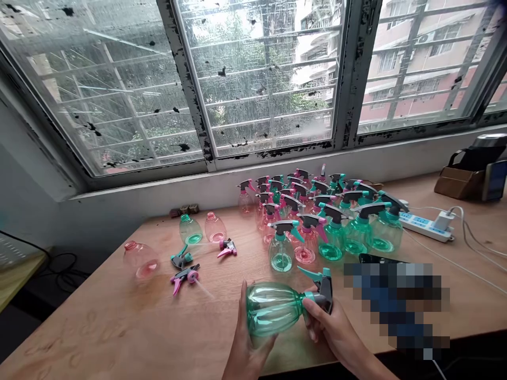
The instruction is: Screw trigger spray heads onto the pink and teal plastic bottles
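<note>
The left hand cups the green bottle; the right hand grips its trigger head. Many capped bottles stand grouped, while three bare bottles and loose heads lie unassembled.

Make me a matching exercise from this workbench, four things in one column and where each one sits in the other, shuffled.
1. green spray bottle
2. headless pink bottle
3. power strip
4. cardboard box

A. far right, by the wall
B. on its side, held by left hand and right hand
C. just right of the standing spray bottles
D. lying farthest left

Pairs: 1-B, 2-D, 3-C, 4-A
</note>
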`<state>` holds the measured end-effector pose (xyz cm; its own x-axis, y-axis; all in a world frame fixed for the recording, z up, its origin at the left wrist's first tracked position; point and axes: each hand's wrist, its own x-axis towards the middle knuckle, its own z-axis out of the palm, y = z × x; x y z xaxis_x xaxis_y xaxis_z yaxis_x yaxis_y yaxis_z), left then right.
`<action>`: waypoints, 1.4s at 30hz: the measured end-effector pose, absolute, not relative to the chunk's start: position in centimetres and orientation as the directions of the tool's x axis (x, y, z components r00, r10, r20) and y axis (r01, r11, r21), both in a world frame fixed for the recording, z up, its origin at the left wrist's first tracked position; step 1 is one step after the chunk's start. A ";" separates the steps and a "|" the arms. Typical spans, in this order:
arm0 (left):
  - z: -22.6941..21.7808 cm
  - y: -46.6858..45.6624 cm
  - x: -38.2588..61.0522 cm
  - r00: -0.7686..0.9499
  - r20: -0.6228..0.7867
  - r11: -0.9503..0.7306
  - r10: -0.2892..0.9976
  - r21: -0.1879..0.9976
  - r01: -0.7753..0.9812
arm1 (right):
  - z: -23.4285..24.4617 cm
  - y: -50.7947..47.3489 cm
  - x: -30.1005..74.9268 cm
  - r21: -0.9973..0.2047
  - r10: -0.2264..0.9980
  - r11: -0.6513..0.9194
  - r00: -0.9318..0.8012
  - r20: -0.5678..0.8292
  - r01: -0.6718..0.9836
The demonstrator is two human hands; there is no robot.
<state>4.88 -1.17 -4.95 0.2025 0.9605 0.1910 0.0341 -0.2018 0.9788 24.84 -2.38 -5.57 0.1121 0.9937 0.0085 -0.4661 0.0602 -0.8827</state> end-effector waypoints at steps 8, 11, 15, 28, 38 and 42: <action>-7.1 -0.5 3.7 0.237 0.150 -0.148 0.960 0.989 -0.027 | -4.9 -2.6 24.7 -0.894 0.995 0.053 0.100 0.009 -0.445; -7.0 -0.4 3.8 0.251 0.178 -0.178 0.951 0.984 -0.024 | -5.1 -2.4 24.7 -0.885 0.992 0.052 0.122 -0.006 -0.463; -6.8 -0.2 4.0 0.246 0.223 -0.234 0.943 0.972 0.017 | -5.4 -2.3 24.6 -0.890 0.991 0.034 0.131 -0.030 -0.455; -7.5 -0.1 4.0 0.303 0.226 -0.194 0.926 0.972 -0.131 | -7.1 -1.7 24.2 -0.889 0.977 0.060 0.209 -0.041 -0.455; -8.3 0.1 3.6 0.262 0.226 -0.221 0.938 0.974 -0.048 | -7.1 -1.8 24.7 -0.904 0.989 0.024 0.143 -0.041 -0.427; -8.4 0.1 3.8 0.185 0.246 -0.259 0.951 0.965 0.049 | -6.9 -1.7 24.7 -0.893 0.988 0.021 0.148 -0.051 -0.451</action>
<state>3.81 0.09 -8.36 0.1852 0.9513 0.2464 0.0489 -0.2593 0.9645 24.65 -1.68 -6.88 0.1485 0.9876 -0.0514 -0.4505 0.0213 -0.8925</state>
